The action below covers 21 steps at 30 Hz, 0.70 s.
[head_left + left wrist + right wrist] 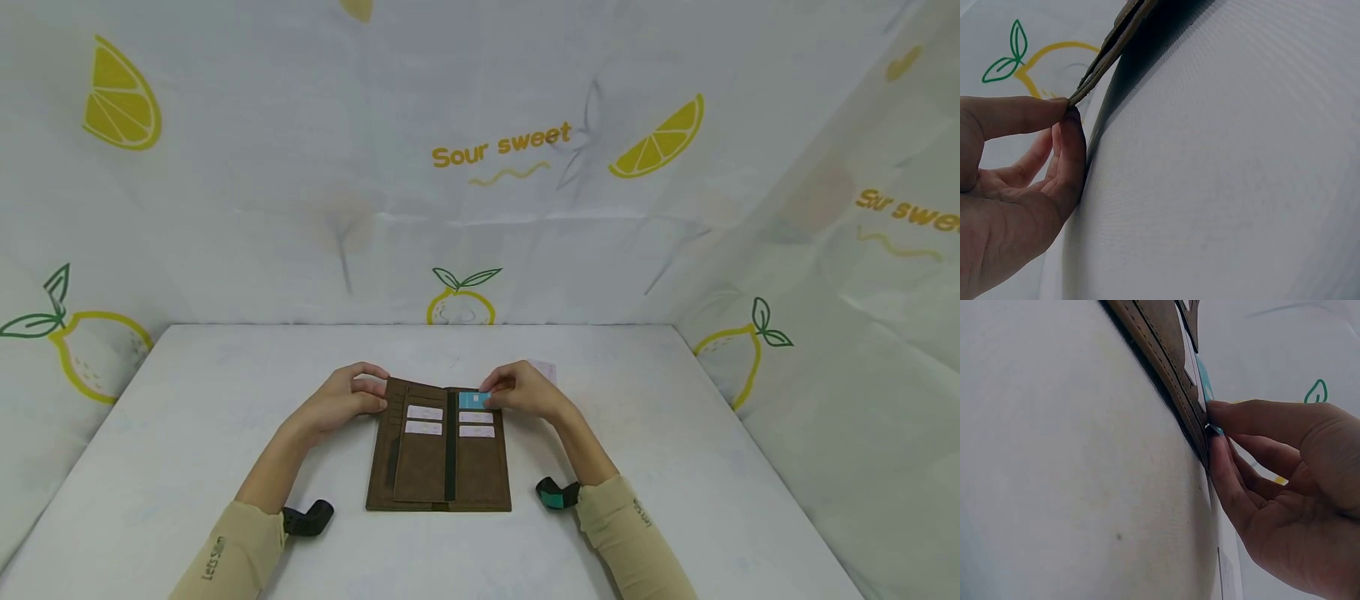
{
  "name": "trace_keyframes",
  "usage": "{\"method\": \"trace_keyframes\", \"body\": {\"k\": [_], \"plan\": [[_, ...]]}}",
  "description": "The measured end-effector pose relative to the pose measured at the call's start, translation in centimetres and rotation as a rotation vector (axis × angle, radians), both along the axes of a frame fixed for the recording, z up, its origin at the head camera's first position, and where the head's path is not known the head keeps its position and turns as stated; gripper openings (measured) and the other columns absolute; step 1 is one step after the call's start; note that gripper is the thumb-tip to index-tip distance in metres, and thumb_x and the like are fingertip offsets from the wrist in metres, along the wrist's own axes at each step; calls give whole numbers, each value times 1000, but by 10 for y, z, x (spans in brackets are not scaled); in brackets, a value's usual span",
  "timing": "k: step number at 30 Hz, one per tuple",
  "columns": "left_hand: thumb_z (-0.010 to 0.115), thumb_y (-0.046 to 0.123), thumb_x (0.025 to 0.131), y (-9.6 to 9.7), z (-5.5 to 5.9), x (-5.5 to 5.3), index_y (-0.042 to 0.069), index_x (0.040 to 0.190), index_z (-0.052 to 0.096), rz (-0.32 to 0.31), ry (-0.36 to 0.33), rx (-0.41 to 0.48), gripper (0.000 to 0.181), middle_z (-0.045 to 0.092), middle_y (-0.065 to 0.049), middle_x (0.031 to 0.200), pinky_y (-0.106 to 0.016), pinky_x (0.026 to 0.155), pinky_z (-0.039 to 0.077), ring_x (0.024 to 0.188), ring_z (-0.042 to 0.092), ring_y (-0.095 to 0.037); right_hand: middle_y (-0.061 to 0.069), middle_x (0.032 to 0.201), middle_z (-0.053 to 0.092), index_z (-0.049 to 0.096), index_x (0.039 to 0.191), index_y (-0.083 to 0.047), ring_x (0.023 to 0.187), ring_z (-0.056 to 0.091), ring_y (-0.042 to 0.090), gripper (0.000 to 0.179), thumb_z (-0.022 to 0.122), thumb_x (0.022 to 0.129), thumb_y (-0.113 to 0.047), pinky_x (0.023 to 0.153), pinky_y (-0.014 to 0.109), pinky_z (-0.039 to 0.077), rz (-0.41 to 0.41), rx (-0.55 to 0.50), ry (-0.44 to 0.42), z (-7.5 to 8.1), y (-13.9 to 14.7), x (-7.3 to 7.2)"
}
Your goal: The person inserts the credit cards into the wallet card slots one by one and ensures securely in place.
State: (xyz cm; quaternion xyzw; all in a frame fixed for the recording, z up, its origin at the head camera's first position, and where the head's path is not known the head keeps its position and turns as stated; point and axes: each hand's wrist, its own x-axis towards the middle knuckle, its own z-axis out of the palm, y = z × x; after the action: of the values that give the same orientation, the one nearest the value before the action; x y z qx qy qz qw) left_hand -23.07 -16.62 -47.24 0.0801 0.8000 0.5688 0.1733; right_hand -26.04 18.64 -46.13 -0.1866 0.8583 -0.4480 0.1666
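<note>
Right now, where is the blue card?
In the head view, the blue card sits at the top of the open brown wallet's right half, pinched by the right hand, above two white cards.

**Materials and surface finish**

The wallet (438, 454) appears to be brown leather or leather-like material with a matt, slightly napped face; stitching runs along its layered edge. The blue card (473, 401) has a smooth, faintly glossy finish, as of plastic. The pale cards (424, 420) in the slots look smooth and matt. The table (675, 467) is covered in white matt material with a fine woven texture. The backdrop (300, 167) is thin printed cloth, creased in places. The sleeves (630, 533) are beige knit fabric.
</note>
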Motion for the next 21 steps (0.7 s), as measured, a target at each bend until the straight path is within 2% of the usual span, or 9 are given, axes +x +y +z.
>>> {"method": "trace_keyframes", "body": {"k": [14, 21], "plan": [[71, 7, 98, 1, 0, -2, -2, 144, 54, -8, -13, 20, 50, 70, -16, 120, -28, 88, 54, 98, 67, -16, 17, 106, 81, 80, 101, 5, 84, 62, 10, 8, 78, 95, 0, 78, 23, 52, 21, 19, 9, 1, 2, 0], [71, 7, 97, 1, 0, -1, -2, 144, 54, -8, -21, 22, 50, 69, -15, 118, -28, 88, 54, 97, 67, -16, 13, 116, 82, 82, 112, -3, 101, 69, 11, 14, 76, 100, -9, 91, 27, 56, 24, 29, 8, 3, 5, -1]]}}
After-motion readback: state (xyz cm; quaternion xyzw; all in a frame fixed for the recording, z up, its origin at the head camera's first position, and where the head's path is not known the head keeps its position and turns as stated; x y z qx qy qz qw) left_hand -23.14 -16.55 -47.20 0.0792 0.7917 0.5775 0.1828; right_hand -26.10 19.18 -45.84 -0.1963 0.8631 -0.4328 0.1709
